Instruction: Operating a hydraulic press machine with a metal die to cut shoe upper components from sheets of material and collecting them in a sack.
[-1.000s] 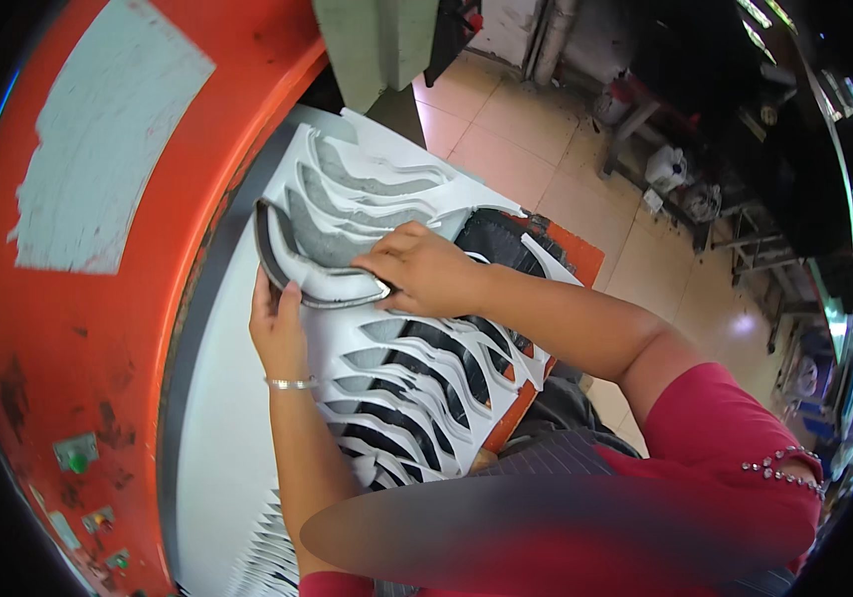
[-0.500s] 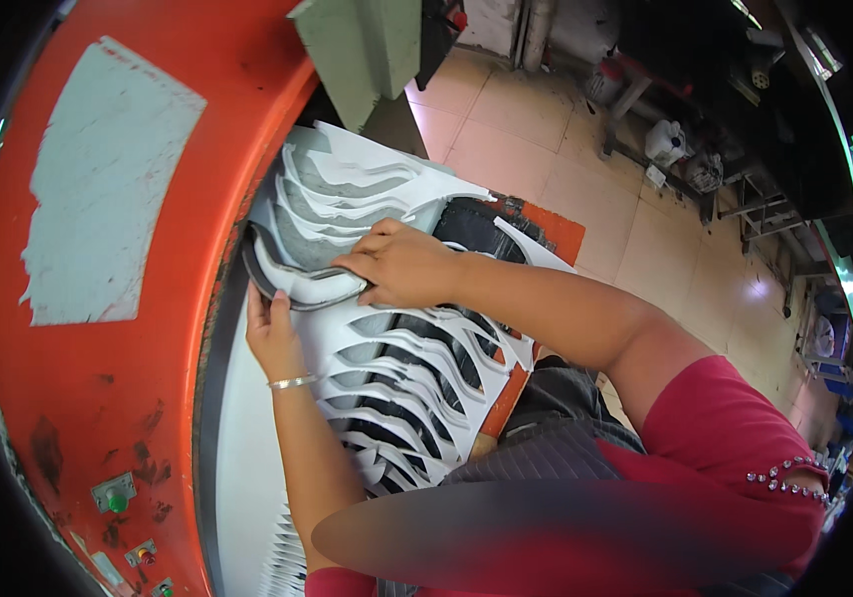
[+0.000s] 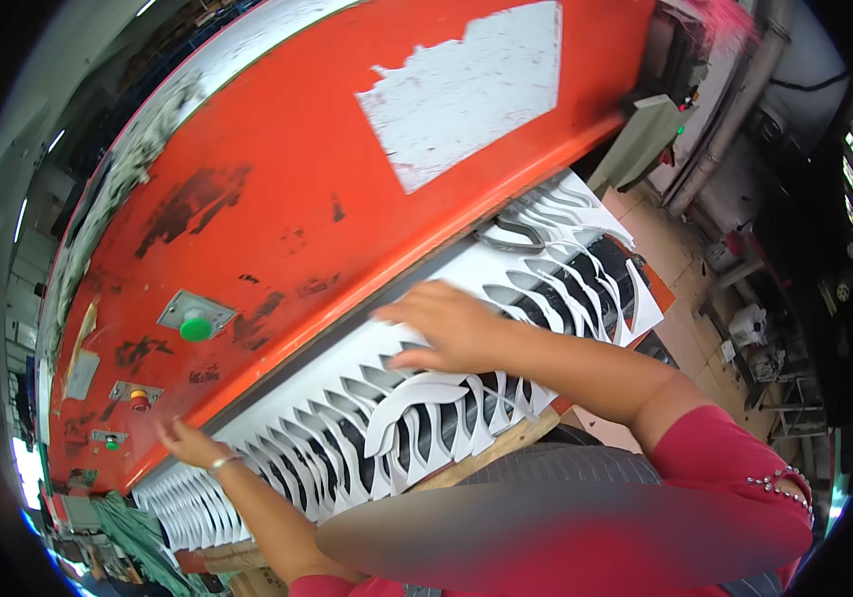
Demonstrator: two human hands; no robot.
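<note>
Seen well apart, fingers spread open: left hand [image 3: 195,445] at eight o'clock, near buttons [image 3: 140,400] on orange machine [image 3: 292,129]; right hand [image 3: 451,323] at centre, over slotted white sheet [image 3: 474,271]. Lying on sheet at two o'clock, away from both hands: dark curved frame [image 3: 513,246]. Near right thumb, toward seven o'clock: curved white strip [image 3: 393,405], contact unclear.

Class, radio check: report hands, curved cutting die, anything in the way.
Left hand, right hand: open, empty. Curved cutting die on white sheet, untouched. Loose curved piece near right hand.
</note>
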